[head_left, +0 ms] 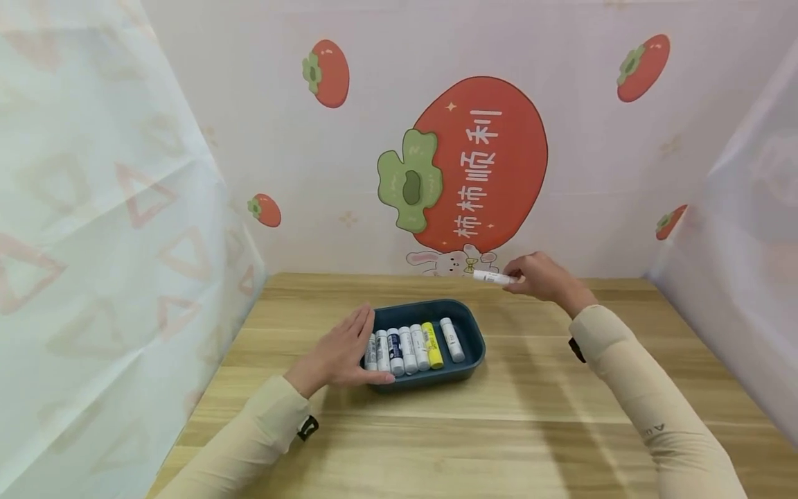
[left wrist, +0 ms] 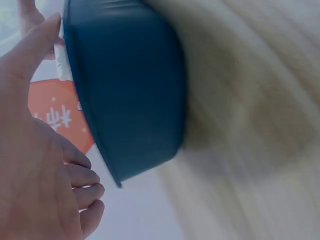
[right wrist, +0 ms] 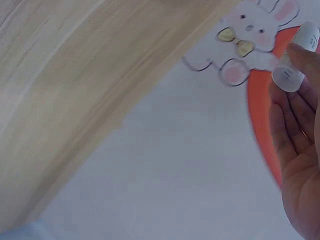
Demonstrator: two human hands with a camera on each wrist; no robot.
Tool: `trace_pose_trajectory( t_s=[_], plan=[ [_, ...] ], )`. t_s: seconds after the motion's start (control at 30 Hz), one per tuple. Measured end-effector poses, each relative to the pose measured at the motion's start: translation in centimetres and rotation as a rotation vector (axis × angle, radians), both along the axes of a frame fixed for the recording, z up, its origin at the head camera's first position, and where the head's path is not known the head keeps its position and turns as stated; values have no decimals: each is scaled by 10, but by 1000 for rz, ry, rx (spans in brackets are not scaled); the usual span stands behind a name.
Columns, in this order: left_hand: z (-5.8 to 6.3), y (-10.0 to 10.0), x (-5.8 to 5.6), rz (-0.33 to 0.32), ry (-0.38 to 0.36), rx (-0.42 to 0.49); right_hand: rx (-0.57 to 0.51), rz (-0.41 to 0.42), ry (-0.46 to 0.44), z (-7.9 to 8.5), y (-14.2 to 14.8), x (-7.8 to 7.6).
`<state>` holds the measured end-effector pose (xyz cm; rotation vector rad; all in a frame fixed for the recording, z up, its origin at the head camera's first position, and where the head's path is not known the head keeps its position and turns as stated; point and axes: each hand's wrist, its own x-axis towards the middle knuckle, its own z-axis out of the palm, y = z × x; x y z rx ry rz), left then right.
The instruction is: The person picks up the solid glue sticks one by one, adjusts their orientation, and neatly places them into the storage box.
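A dark blue tray [head_left: 430, 378] holds a row of lip balm tubes. Most are white, one has a dark blue label, and a yellow tube [head_left: 432, 345] is among them. A white tube [head_left: 452, 339] lies apart at the tray's right. My left hand [head_left: 339, 350] rests over the tray's left end, thumb stretched along the front rim and fingers by the back rim; it covers part of the leftmost tube. Up behind the tray's right end, my right hand [head_left: 539, 281] pinches a white lip balm tube [right wrist: 295, 62] between thumb and fingers, one end sticking out leftward.
The tray stands on a wooden table [head_left: 411, 443]. At the back rises a pale wall covering [head_left: 586, 187] printed with persimmons and a rabbit. Pale sheets [head_left: 81, 208] hang at both sides.
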<state>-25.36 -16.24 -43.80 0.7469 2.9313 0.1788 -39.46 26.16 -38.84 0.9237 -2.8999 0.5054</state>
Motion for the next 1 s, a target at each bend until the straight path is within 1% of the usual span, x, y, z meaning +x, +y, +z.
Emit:
trace_pose_trajectory(
  t_s=[0.1, 0.2, 0.33, 0.4, 0.5, 0.6, 0.73, 0.87, 1.0],
  plan=[
    [6, 3, -2, -25, 21, 10, 6, 71, 6, 7, -14, 11],
    [15, 9, -6, -63, 69, 33, 22, 127, 2, 14, -28, 22],
    [32, 21, -11, -132, 174, 84, 33, 169, -12, 25, -45, 40],
    [41, 29, -13, -150, 219, 114, 33, 196, -9, 31, -54, 50],
    [50, 44, -16, -162, 317, 134, 31, 249, 14, 37, -65, 61],
    [53, 55, -20, -181, 428, 149, 25, 285, 39, 41, -75, 72],
    [53, 64, -22, -243, 565, 151, 6, 294, 44, 45, -86, 85],
    [50, 70, -22, -292, 646, 143, -2, 310, 38, 46, -92, 90],
    [47, 75, -21, -318, 683, 144, -13, 331, 49, 46, -96, 93]
  ],
)
